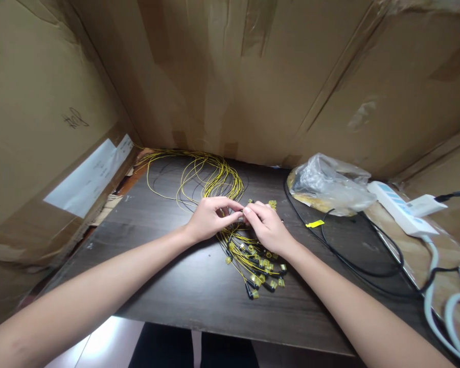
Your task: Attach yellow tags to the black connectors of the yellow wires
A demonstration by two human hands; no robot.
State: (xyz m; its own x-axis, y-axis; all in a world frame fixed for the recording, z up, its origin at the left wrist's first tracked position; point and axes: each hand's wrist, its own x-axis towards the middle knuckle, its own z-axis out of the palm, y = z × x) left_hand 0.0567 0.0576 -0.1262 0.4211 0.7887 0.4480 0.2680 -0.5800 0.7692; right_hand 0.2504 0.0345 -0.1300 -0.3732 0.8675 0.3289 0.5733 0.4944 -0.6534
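A bundle of thin yellow wires lies looped on the dark wooden table. Their ends carry small black connectors with yellow tags, fanned out near the table's middle. My left hand and my right hand meet fingertip to fingertip above the bundle. Both pinch a small part of the wires between thumb and fingers. What exactly sits between the fingertips is too small to tell.
Cardboard walls close in the back and both sides. A clear plastic bag lies at the right rear. A black cable with a yellow tag curves beside it. A white power strip lies far right.
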